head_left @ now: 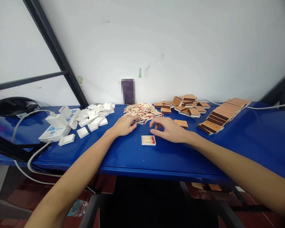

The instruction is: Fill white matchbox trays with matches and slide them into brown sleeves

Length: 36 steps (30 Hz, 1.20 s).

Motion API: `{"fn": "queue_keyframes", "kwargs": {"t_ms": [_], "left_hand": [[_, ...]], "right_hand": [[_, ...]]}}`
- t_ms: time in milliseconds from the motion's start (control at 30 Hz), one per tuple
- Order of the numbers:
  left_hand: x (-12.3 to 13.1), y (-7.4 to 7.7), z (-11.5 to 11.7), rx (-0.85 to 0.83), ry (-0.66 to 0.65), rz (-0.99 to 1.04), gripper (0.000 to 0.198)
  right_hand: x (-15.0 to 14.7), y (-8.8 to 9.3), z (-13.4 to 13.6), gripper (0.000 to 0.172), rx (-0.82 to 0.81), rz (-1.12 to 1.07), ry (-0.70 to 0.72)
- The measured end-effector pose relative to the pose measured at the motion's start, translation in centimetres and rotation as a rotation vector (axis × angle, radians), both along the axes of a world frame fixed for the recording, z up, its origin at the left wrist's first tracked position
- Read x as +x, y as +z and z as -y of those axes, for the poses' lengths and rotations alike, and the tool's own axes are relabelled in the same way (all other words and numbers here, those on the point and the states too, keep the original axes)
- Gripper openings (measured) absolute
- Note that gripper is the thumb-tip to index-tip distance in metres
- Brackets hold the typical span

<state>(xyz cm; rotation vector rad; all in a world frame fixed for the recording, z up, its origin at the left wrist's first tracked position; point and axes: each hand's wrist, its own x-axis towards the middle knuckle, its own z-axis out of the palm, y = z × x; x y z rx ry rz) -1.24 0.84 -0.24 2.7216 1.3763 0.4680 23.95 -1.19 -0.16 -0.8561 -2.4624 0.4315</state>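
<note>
My left hand (125, 124) rests at the near left edge of a heap of loose red-tipped matches (143, 110), its fingertips touching them and a gap showing between thumb and forefinger. To the right, my right hand (167, 129) hovers with bent fingers apart and nothing visible in them. Just below and between the hands lies a small white matchbox tray (142, 144) with a layer of matches in it, their red heads pointing right. An orange-brown matchbox sleeve (181, 123) lies right behind my right hand, partly covered by it.
White trays (95, 117) are piled at left, beside a power strip (52, 134) with plugs and cables. Orange-brown matchboxes (190, 103) are heaped at back right, with stacked sleeves (224, 112) farther right. A black round object (11, 106) sits far left. The blue table (133, 161) meets a white wall.
</note>
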Motion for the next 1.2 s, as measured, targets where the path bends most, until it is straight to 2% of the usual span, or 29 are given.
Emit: {"fn": "queue_keyframes", "kwargs": {"t_ms": [67,167,333,633,1000,1200], "left_hand": [[0.1,0.0,-0.1,-0.010,-0.017,-0.015,0.031],[0.2,0.0,-0.1,-0.010,-0.018,-0.022,0.031],[0.4,0.0,0.0,-0.012,-0.016,-0.012,0.030],[0.6,0.0,0.0,-0.003,-0.015,0.002,0.029],[0.7,0.4,0.2,-0.027,-0.018,0.029,0.028],[0.7,0.3,0.3,-0.004,-0.035,0.045,0.027]], "right_hand": [[0.2,-0.9,-1.2,0.017,0.067,0.044,-0.156],[0.3,-2.0,-2.9,0.031,0.143,0.145,-0.214],[0.0,-2.6,-3.8,0.039,0.239,0.217,-0.193],[-0.2,-2.3,-4.3,0.040,0.245,0.254,-0.153],[-0.2,-2.2,-4.4,0.030,0.295,0.269,-0.106],[0.3,-1.9,-3.6,0.027,0.223,0.255,-0.113]]}}
